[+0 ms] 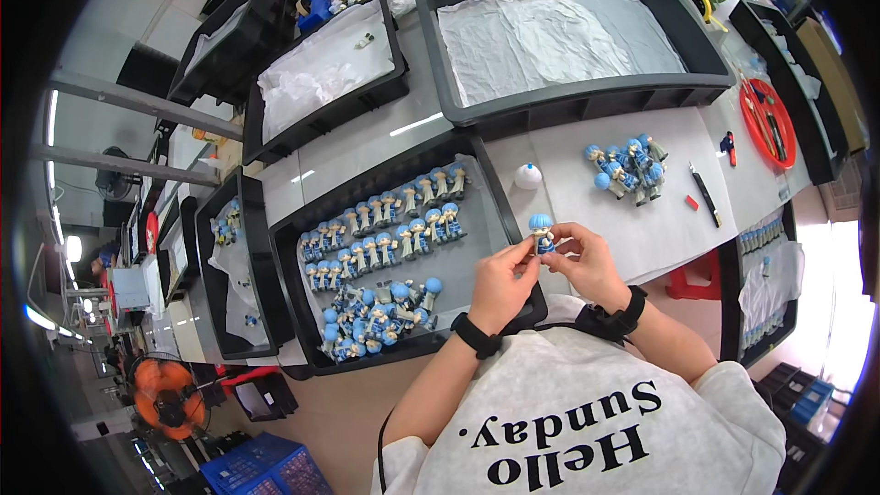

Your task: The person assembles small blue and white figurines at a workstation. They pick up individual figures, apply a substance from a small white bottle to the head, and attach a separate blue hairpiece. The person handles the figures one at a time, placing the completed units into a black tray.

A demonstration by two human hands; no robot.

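Left hand: our left hand is curled, thumb and fingertips pinching the lower body of a small figurine; a dark band sits on the wrist.
Right hand: our right hand closes on the same figurine from the other side, fingers bent around its base, so we cannot make out its feet.
Figurine: blue rounded head, pale body, upright between both hands, raised above the table's near edge.
Left of the hands: a black tray holds rows of like figurines standing, and nearer us a loose heap; single pieces in the heap are hard to tell apart.
Just beyond the hands: a small white dome-shaped piece on the grey table.
Beyond and right of the hands: a cluster of figurines on a white sheet, with a dark slim tool beside it.
Farther off: a large black tray lined with crumpled white cloth.
Far right: a red round dish, its contents too small for us to name, and trays cut off by the rim.
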